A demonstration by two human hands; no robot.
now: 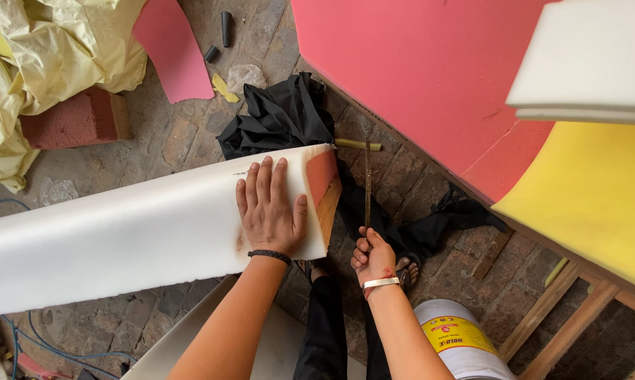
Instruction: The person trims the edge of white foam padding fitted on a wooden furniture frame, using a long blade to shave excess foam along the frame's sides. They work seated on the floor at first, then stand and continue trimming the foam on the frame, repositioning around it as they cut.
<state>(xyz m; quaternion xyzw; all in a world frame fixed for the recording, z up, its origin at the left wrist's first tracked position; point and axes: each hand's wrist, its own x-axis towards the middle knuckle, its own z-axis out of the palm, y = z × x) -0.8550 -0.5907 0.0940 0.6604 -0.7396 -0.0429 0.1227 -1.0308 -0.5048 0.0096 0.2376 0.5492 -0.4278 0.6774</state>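
My left hand (267, 204) lies flat, fingers spread, on a long white foam sheet (120, 236) that wraps a wooden piece; its pink-padded end (322, 176) and bare wood edge (329, 211) show at the right. My right hand (372, 257) grips the handle of a thin long blade (367, 179) that points away from me, just right of the foam's end. A dark band sits on my left wrist and a silver bangle on my right.
Black cloth (282, 116) lies on the brick floor behind the foam. Pink foam (423, 70), yellow foam (592, 197) and white foam (592, 63) rest on a wooden frame at right. A glue can (458, 341), yellow plastic sheeting (57, 49) and a red-brown brick-like block (71, 119) are nearby.
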